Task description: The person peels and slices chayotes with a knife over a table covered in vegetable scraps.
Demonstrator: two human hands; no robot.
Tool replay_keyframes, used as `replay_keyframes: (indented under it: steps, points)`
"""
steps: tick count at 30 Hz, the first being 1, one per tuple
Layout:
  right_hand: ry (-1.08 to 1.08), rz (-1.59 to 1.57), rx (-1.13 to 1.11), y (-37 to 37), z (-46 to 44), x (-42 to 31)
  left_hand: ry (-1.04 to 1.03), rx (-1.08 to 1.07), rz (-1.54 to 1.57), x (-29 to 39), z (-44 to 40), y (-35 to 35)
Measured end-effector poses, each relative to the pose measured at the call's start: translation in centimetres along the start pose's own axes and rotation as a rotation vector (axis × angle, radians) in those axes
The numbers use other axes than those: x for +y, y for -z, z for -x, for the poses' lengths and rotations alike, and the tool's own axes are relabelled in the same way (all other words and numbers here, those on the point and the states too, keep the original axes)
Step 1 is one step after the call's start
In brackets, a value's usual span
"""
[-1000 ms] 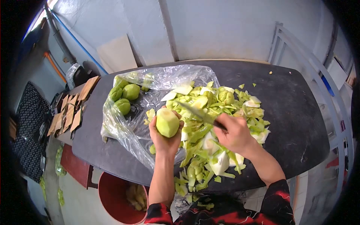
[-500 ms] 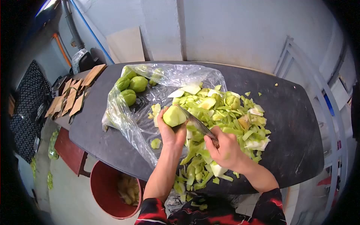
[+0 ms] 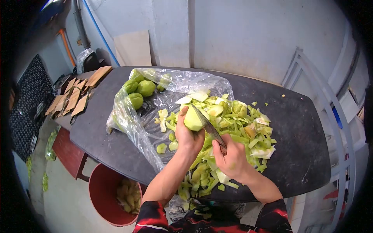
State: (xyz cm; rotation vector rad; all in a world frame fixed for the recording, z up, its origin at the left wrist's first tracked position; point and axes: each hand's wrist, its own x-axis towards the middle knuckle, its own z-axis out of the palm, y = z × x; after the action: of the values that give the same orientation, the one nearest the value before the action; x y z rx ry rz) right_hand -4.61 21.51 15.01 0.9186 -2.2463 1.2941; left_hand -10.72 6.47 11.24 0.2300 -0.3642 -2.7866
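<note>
My left hand (image 3: 189, 136) is closed around a pale green peeled chayote (image 3: 192, 119), held above the table. In my right hand (image 3: 232, 157) is a knife (image 3: 211, 130) with a dark blade, its handle gripped in my fingers. The blade lies against the right side of the chayote. Beneath and beyond my hands spreads a heap of green peelings (image 3: 243, 130) with pale pieces among them. Several unpeeled chayotes (image 3: 146, 88) rest at the back left inside a clear plastic bag (image 3: 134, 134), which lies spread open on the table.
The dark oval table (image 3: 299, 143) stands by a pale wall. Below its left front edge is a red bucket (image 3: 101, 194) with pale pieces inside. Cardboard pieces (image 3: 74, 97) lie at the far left, near a red stool (image 3: 70, 147). A grey metal railing (image 3: 330, 89) rises on the right.
Both hands have shifted slightly, the left one rightward with the chayote. The knife is now steeper, its blade lying along the chayote's upper right side. The whole view has tilted a little.
</note>
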Motion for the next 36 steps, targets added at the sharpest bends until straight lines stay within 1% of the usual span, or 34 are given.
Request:
replay_keyframes:
  steps: [2, 4, 6, 10, 13, 15, 16, 18, 23, 25, 26, 28, 30, 31, 33, 34, 36]
  points:
    - [0.002, 0.007, 0.01, -0.1, 0.0, -0.1, -0.023, -0.111, -0.015, 0.0, 0.5, -0.4]
    - [0.011, 0.014, 0.018, -0.1, -0.2, -0.3, -0.021, -0.107, 0.014, 0.0, 0.8, -1.0]
    - [-0.016, 0.008, 0.037, -0.1, 0.0, -0.6, -0.068, -0.195, 0.005, -0.1, 0.5, -0.4]
    - [-0.014, 0.024, 0.078, 0.1, 0.1, -1.1, -0.068, -0.208, 0.014, 0.0, 0.5, -1.4]
    - [0.001, 0.075, 0.097, 0.9, 0.2, -2.3, -0.026, -0.195, 0.04, 0.0, 0.2, -1.9]
    - [0.034, 0.08, 0.146, 1.4, 0.2, -3.0, -0.031, -0.199, 0.04, 0.0, 0.0, -1.9]
    - [0.034, 0.083, 0.145, 1.3, 0.1, -2.7, -0.031, -0.206, 0.031, -0.1, 0.0, -1.9]
    - [-0.056, 0.048, 0.088, 0.8, 0.0, -1.8, -0.027, -0.208, 0.036, -0.3, 0.6, -2.3]
    - [-0.022, 0.083, 0.098, 0.3, -0.3, -1.2, -0.004, -0.211, 0.052, -0.3, 0.2, -2.0]
    - [-0.015, 0.089, 0.106, 0.4, -0.2, -1.1, 0.066, -0.287, -0.086, 0.0, -0.3, -2.1]
    - [-0.011, 0.111, 0.095, 0.6, -0.3, -1.0, 0.069, -0.288, -0.084, 0.4, -0.5, -2.2]
    - [-0.011, 0.135, 0.087, 0.8, -0.3, -0.7, 0.286, -0.324, -0.142, 1.1, -0.8, -2.6]
    - [-0.03, 0.146, 0.052, 0.8, -0.3, -0.3, 0.3, -0.307, -0.164, 0.8, -1.0, -2.6]
    - [-0.036, 0.149, 0.052, 0.6, -0.1, 0.0, 0.3, -0.319, -0.156, 0.6, -1.2, -2.3]
    - [0.128, 0.191, 0.067, 0.0, 0.3, 1.0, 0.287, -0.31, -0.138, 0.4, -1.0, -2.2]
    - [0.12, 0.195, 0.065, -0.1, 0.5, 1.3, 0.295, -0.305, -0.137, 0.2, -1.0, -1.8]
    - [0.054, 0.161, 0.001, -0.4, 0.3, 1.8, 0.172, -0.374, -0.173, -0.1, -1.3, -1.1]
